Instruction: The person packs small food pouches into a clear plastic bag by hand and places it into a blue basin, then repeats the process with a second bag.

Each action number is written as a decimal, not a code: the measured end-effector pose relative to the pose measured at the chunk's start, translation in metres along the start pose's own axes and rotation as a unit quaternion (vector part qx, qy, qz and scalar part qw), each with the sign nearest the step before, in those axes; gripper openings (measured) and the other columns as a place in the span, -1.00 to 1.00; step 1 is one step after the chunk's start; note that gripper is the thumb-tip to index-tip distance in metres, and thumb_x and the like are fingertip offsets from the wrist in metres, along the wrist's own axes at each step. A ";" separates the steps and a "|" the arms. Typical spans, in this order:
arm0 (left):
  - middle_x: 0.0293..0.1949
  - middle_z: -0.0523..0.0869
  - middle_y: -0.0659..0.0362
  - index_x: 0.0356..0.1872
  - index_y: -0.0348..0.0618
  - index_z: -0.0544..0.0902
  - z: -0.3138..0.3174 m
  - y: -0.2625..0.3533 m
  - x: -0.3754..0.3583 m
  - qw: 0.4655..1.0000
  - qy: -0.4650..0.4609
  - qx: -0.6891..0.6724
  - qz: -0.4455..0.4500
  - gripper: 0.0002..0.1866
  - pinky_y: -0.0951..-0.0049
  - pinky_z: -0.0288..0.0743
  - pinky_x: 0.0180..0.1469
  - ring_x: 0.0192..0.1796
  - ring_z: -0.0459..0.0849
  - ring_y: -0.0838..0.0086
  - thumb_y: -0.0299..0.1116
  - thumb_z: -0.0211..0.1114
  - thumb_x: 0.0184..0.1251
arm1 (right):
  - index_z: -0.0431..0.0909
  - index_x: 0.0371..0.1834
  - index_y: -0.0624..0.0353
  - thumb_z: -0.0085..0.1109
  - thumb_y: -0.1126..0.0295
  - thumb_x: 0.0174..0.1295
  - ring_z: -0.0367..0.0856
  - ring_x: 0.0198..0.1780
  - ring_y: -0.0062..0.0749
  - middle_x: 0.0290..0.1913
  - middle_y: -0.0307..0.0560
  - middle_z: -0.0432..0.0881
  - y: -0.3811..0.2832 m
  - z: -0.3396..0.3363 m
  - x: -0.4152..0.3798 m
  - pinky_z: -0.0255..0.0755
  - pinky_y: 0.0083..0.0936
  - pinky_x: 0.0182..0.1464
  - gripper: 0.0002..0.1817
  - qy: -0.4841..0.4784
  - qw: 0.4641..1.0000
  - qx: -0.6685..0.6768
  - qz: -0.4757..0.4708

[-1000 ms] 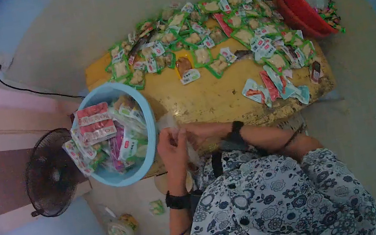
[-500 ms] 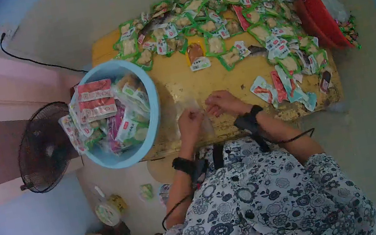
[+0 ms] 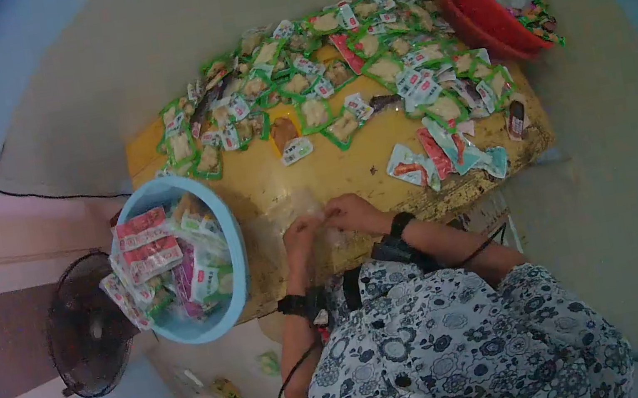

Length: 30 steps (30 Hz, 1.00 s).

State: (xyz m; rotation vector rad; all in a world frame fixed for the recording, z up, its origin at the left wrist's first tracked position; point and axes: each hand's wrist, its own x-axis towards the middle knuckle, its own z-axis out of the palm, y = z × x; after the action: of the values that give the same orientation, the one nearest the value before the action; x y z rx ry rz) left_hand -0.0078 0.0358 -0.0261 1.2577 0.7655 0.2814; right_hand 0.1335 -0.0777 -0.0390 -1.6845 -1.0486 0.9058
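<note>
A clear plastic bag (image 3: pixel 299 203) lies at the near edge of the yellow table, under and between my hands. My left hand (image 3: pixel 301 238) is closed, its fingers pinching the bag. Just to the right, my right hand (image 3: pixel 358 215) is closed too, thumb and fingertips gripping the bag's edge near the left fingers. The film is so thin that its outline is hard to follow. Beyond my hands lies a snack packet in yellow wrapping (image 3: pixel 285 133). Right of them are several loose pale, red and teal packets (image 3: pixel 459 150).
Many green-edged food packets (image 3: pixel 313 113) cover the far part of the yellow table (image 3: pixel 365 170). A light-blue basin (image 3: pixel 236 246) full of packets stands at left, beside a black fan (image 3: pixel 91 325). Red baskets (image 3: pixel 466 18) sit at the far right corner.
My view has tilted and shifted, so the table appears turned and the basin lower. My right fingers have come closer to my left hand at the bag.
</note>
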 end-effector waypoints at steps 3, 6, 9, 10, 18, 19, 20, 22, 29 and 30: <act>-0.37 0.66 0.36 -0.27 -0.18 0.72 0.002 0.003 0.001 0.997 0.009 -0.071 -0.030 -0.84 0.59 0.41 -0.19 -0.28 0.54 0.67 -0.31 0.35 0.29 | 0.59 -0.28 0.25 0.21 0.34 0.25 0.58 -0.43 -0.55 -0.47 -0.20 0.62 0.007 -0.001 0.004 0.50 -0.48 -0.34 -0.83 0.003 1.000 0.008 -0.009; -0.35 0.67 0.37 -0.26 -0.18 0.72 0.002 0.005 -0.004 0.998 -0.007 -0.050 -0.024 -0.84 0.61 0.39 -0.23 -0.30 0.53 0.69 -0.30 0.35 0.29 | 0.58 -0.29 0.25 0.15 0.35 0.29 0.57 -0.43 -0.54 -0.47 -0.20 0.61 0.022 0.001 0.002 0.48 -0.49 -0.35 -0.83 0.000 0.998 0.030 -0.051; -0.36 0.65 0.39 -0.26 -0.16 0.72 0.005 0.007 -0.004 0.998 0.009 -0.027 -0.049 -0.86 0.64 0.35 -0.27 -0.34 0.50 0.72 -0.32 0.34 0.29 | 0.58 -0.26 0.25 0.11 0.37 0.31 0.57 -0.43 -0.54 -0.45 -0.21 0.61 0.027 0.006 0.000 0.48 -0.50 -0.35 -0.83 0.003 0.999 0.007 -0.039; -0.37 0.65 0.40 -0.26 -0.15 0.72 0.004 0.005 -0.004 0.998 0.006 -0.027 -0.053 -0.88 0.65 0.34 -0.28 -0.35 0.49 0.72 -0.34 0.34 0.28 | 0.58 -0.25 0.25 0.09 0.37 0.32 0.57 -0.43 -0.54 -0.44 -0.22 0.60 0.020 0.006 -0.003 0.48 -0.50 -0.35 -0.84 0.003 1.000 -0.002 -0.021; -0.41 0.62 0.44 -0.29 -0.08 0.72 -0.022 -0.020 0.012 0.998 -0.011 -0.037 -0.056 -0.92 0.66 0.30 -0.31 -0.37 0.46 0.75 -0.38 0.30 0.26 | 0.55 -0.20 0.27 0.05 0.40 0.35 0.63 -0.35 -0.51 -0.39 -0.16 0.62 0.031 0.001 -0.008 0.51 -0.50 -0.32 -0.85 0.042 0.996 0.049 0.059; -0.41 0.62 0.44 -0.29 -0.08 0.72 -0.018 -0.003 0.004 0.998 -0.007 0.002 -0.058 -0.92 0.65 0.30 -0.31 -0.37 0.46 0.75 -0.38 0.30 0.26 | 0.54 -0.19 0.28 0.06 0.40 0.35 0.63 -0.35 -0.50 -0.38 -0.14 0.62 0.030 0.001 -0.008 0.51 -0.51 -0.31 -0.84 0.042 0.990 0.099 0.088; -0.41 0.61 0.44 -0.29 -0.09 0.72 -0.013 0.015 -0.005 0.997 -0.002 0.040 -0.060 -0.91 0.65 0.30 -0.31 -0.37 0.46 0.75 -0.37 0.29 0.26 | 0.53 -0.17 0.29 0.06 0.40 0.35 0.63 -0.35 -0.50 -0.36 -0.13 0.63 0.028 0.001 -0.008 0.51 -0.52 -0.30 -0.83 0.042 0.981 0.148 0.116; -0.41 0.62 0.43 -0.28 -0.10 0.71 -0.011 0.024 -0.009 0.996 0.010 0.072 -0.057 -0.91 0.65 0.32 -0.30 -0.36 0.47 0.74 -0.37 0.29 0.26 | 0.51 -0.15 0.31 0.09 0.37 0.35 0.64 -0.33 -0.46 -0.33 -0.09 0.63 0.038 0.004 -0.001 0.52 -0.49 -0.27 -0.80 0.072 0.993 0.056 0.075; -0.39 0.66 0.37 -0.29 -0.16 0.70 -0.014 -0.012 0.003 0.998 0.051 0.029 -0.020 -0.91 0.59 0.42 -0.28 -0.36 0.53 0.67 -0.40 0.28 0.26 | 0.52 -0.19 0.26 0.26 0.25 0.22 0.63 -0.30 -0.37 -0.28 -0.04 0.65 -0.012 0.006 0.001 0.51 -0.39 -0.20 -0.71 0.085 0.991 -0.091 0.059; -0.39 0.67 0.36 -0.30 -0.17 0.70 -0.011 -0.010 -0.001 0.997 0.065 -0.025 -0.022 -0.91 0.58 0.43 -0.27 -0.36 0.54 0.66 -0.41 0.28 0.27 | 0.51 -0.21 0.23 0.24 0.21 0.22 0.62 -0.28 -0.24 -0.29 -0.02 0.63 -0.004 0.007 0.004 0.49 -0.31 -0.20 -0.71 0.091 0.991 -0.088 0.034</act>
State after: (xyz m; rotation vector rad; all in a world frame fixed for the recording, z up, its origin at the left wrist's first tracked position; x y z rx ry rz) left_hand -0.0178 0.0403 -0.0360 1.1832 0.8908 0.3462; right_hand 0.1279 -0.0712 -0.0375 -1.9213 -0.9747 0.7025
